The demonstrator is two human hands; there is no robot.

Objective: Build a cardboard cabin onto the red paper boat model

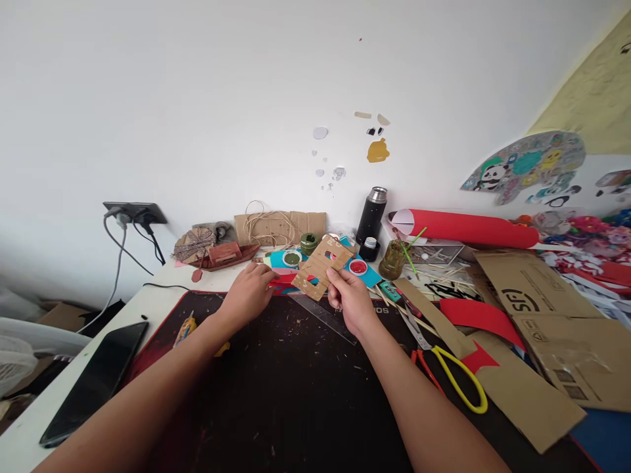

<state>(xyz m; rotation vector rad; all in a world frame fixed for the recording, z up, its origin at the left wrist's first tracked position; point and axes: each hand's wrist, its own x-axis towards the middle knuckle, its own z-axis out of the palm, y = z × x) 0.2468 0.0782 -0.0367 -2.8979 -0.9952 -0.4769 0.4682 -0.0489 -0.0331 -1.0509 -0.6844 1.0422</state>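
Note:
My right hand (348, 295) pinches a brown cardboard piece (318, 266) with cut-out holes, held tilted above the back edge of the dark mat (290, 394). To its left, my left hand (250, 287) has its fingers bent together at a red strip (284, 280); the fingertips are partly hidden, and the strip seems to be gripped between them. A clear ruler (328, 320) lies on the mat below the cardboard. Behind the hands are a dish of green paint (292, 258) and a dish of red paint (358, 267) on blue sheets.
Scissors (461, 378), cardboard sheets (566, 328) and red paper (480, 318) lie at right. A black bottle (372, 217), a jar with brushes (392, 261) and a red roll (468, 228) stand or lie behind. A black tablet (96, 381) is at left.

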